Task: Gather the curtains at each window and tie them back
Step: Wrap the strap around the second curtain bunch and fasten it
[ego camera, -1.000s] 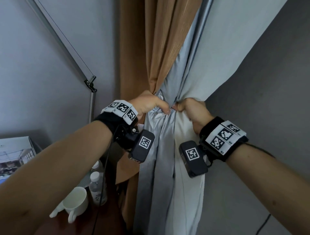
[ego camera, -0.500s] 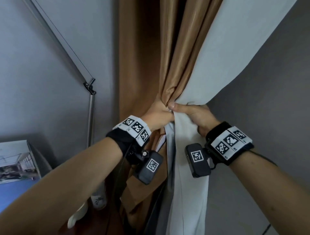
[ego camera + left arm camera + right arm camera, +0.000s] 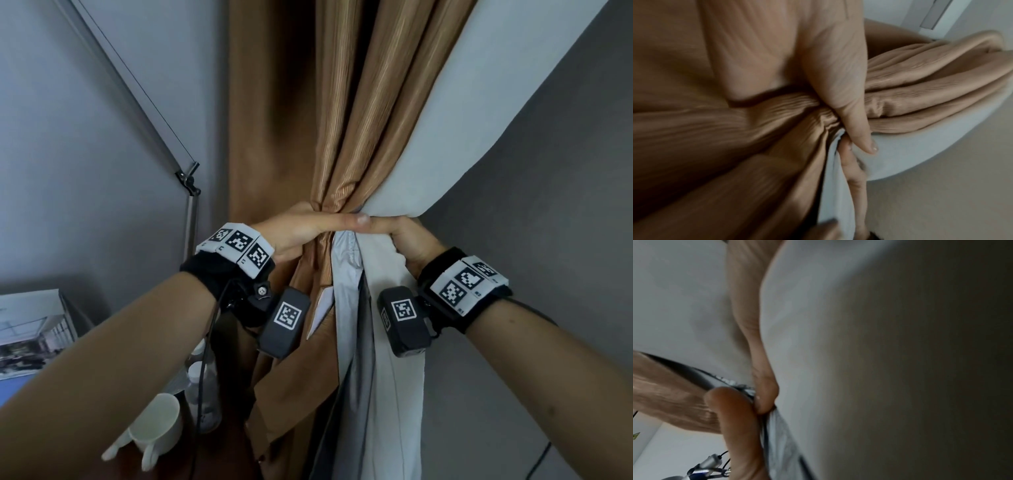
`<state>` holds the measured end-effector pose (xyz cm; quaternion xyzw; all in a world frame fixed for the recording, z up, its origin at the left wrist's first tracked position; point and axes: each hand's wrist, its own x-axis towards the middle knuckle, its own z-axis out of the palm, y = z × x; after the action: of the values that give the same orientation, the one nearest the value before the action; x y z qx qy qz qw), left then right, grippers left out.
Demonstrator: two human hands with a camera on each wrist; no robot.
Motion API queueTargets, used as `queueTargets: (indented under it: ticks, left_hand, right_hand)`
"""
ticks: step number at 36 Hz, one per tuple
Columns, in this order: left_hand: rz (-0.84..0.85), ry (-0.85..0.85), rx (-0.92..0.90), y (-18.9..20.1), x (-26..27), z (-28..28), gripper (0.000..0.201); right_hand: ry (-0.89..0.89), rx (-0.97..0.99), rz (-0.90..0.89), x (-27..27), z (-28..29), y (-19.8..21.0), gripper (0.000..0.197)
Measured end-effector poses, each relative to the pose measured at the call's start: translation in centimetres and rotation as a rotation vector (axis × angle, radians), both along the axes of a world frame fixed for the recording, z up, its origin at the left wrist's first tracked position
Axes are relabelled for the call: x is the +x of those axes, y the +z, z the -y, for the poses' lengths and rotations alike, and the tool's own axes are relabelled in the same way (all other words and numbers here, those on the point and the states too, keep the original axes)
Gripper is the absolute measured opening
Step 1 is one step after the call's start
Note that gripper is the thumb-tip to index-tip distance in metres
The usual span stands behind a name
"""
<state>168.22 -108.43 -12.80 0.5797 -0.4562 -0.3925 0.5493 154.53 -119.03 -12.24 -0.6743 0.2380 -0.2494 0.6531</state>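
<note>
- left hand [image 3: 301,228] wrapped its fingers [image 3: 857,129] round the gathered brown curtain [image 3: 346,137].
- right hand [image 3: 407,240] gripped the pale lining [image 3: 445,120] beside it, thumbs touching.
- white cup [image 3: 156,428] lay below.

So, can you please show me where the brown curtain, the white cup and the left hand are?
brown curtain [image 3: 346,113]: head view, on the hanging folds above the hands.
white cup [image 3: 156,430]: head view, on its outer wall, bottom left.
left hand [image 3: 301,228]: head view, on the back of the hand gripping the gathered curtain.
</note>
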Motion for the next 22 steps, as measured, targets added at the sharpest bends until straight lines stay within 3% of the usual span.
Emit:
queueTargets:
  ticks: [2, 6, 10, 12, 16, 18, 19, 21, 22]
  left_hand:
    - [0.018, 0.038, -0.022, -0.2, -0.1, 0.1, 0.047]
    - [0.196, 0.221, -0.098, -0.1, 0.0, 0.0, 0.058]
    - [0.382, 0.520, 0.015, -0.6, 1.5, -0.5, 0.140]
    - [0.315, 0.477, 0.074, -0.4, 1.5, -0.5, 0.164]
    - [0.028, 0.276, -0.015, -0.9, 2.0, 0.9, 0.179]
    - [-0.027, 0.189, -0.033, -1.9, 2.3, 1.7, 0.173]
    - [-0.036, 0.141, -0.049, -1.9, 2.1, 1.8, 0.153]
    - [-0.031, 0.040, -0.090, -1.3, 1.4, 2.1, 0.087]
    - [-0.016, 0.006, -0.104, -1.1, 1.1, 2.1, 0.065]
  right_hand:
    - [0.005, 0.002, 0.001, 0.0, 0.1, 0.0, 0.038]
    - [-0.034, 0.018, 0.017, 0.3, 0.3, -0.2, 0.058]
    - [-0.040, -0.024, 0.053, 0.2, 0.1, 0.0, 0.058]
    - [-0.038, -0.036, 0.070, 0.2, 0.0, 0.1, 0.048]
    - [-0.027, -0.059, 0.068, 0.0, -0.1, 0.3, 0.040]
    - [-0.006, -0.053, 0.071, -0.3, -0.2, 0.4, 0.035]
    - [0.003, -0.052, 0.068, -0.4, -0.2, 0.4, 0.033]
    - [0.008, -0.065, 0.058, -0.7, -0.1, 0.4, 0.026]
    - [0.006, -0.072, 0.055, -0.8, 0.0, 0.4, 0.023]
